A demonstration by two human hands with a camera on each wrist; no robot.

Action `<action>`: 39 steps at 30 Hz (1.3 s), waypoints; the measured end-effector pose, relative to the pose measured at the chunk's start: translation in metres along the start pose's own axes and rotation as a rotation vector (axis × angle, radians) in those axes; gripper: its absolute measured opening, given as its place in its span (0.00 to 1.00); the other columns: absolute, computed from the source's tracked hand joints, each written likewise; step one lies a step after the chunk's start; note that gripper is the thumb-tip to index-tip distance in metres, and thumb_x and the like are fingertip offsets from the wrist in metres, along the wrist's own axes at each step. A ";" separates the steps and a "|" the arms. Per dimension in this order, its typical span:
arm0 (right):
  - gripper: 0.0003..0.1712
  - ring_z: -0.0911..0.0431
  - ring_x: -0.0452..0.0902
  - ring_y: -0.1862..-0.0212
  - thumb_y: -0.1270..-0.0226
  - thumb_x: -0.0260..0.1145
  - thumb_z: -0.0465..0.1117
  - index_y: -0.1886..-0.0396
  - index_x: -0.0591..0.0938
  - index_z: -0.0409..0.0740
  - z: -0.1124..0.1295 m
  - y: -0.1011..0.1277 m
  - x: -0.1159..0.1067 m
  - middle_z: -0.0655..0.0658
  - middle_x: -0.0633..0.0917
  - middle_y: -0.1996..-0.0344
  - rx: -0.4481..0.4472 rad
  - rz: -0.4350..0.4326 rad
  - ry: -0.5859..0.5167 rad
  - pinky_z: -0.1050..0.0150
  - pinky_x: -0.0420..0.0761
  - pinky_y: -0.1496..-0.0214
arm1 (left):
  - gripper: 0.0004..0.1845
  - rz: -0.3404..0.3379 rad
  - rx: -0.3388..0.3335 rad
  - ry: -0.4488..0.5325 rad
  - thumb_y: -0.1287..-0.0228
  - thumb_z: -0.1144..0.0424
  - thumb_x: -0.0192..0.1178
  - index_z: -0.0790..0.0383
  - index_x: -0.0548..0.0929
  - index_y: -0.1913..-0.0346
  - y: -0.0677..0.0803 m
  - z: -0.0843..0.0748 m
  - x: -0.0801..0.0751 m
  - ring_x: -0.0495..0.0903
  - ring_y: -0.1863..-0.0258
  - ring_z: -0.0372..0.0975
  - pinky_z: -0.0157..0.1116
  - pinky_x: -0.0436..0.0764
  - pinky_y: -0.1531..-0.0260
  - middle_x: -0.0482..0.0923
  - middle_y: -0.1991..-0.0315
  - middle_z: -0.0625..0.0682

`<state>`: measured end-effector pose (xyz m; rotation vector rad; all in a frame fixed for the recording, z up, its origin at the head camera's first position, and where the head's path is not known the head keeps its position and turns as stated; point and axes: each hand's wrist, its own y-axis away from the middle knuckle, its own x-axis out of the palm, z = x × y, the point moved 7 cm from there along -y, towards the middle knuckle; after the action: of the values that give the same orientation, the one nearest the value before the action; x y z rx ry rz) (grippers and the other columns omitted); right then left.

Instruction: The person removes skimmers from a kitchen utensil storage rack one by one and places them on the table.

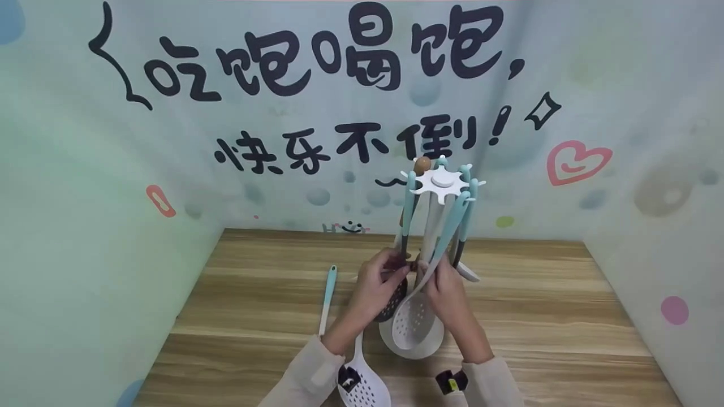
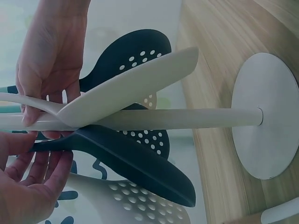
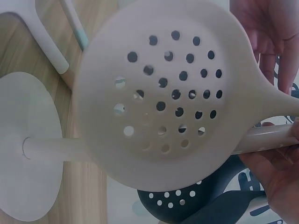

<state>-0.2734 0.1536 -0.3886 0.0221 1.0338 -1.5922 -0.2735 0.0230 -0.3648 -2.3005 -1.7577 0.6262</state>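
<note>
A white utensil stand (image 1: 442,180) with a star-shaped hook top rises from a round base (image 2: 266,116). Turquoise-handled utensils hang around its pole (image 2: 196,119). My left hand (image 1: 376,285) pinches the neck of a dark spoon-like utensil (image 2: 140,165), seen edge-on in the left wrist view. On the other side, my right hand (image 1: 448,285) grips the pole, partly behind a hanging pale skimmer (image 3: 173,93). A dark slotted utensil (image 2: 135,51) and a pale flat-edged utensil (image 2: 131,91) hang close to both hands.
On the wooden table (image 1: 537,316), a white skimmer (image 1: 367,390) lies near the front edge, partly behind the left sleeve. Left of it lies a turquoise-and-white handle (image 1: 329,288), its far end hidden by the arm. A printed wall (image 1: 317,124) closes off the back.
</note>
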 end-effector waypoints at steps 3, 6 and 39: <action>0.11 0.50 0.79 0.62 0.29 0.52 0.35 0.52 0.68 0.35 0.000 0.000 0.000 0.40 0.79 0.64 -0.001 0.000 -0.007 0.53 0.80 0.60 | 0.10 0.002 -0.016 0.007 0.35 0.72 0.54 0.75 0.74 0.54 0.003 0.000 -0.003 0.80 0.55 0.52 0.39 0.81 0.54 0.78 0.57 0.67; 0.10 0.49 0.79 0.62 0.29 0.52 0.35 0.53 0.68 0.35 0.001 0.000 0.000 0.40 0.79 0.65 -0.001 0.000 -0.009 0.52 0.80 0.60 | 0.10 0.003 -0.041 0.006 0.35 0.72 0.54 0.73 0.74 0.53 0.006 0.000 -0.005 0.79 0.54 0.51 0.42 0.80 0.52 0.78 0.56 0.66; 0.10 0.44 0.80 0.60 0.31 0.53 0.32 0.53 0.69 0.32 -0.002 -0.001 0.001 0.37 0.79 0.66 0.002 0.001 0.000 0.49 0.81 0.60 | 0.11 -0.073 -0.097 0.000 0.38 0.70 0.58 0.72 0.76 0.54 0.015 0.002 -0.028 0.79 0.60 0.49 0.34 0.82 0.59 0.79 0.59 0.65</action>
<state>-0.2752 0.1536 -0.3901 0.0240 1.0315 -1.5925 -0.2668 -0.0081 -0.3661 -2.2852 -1.9033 0.5398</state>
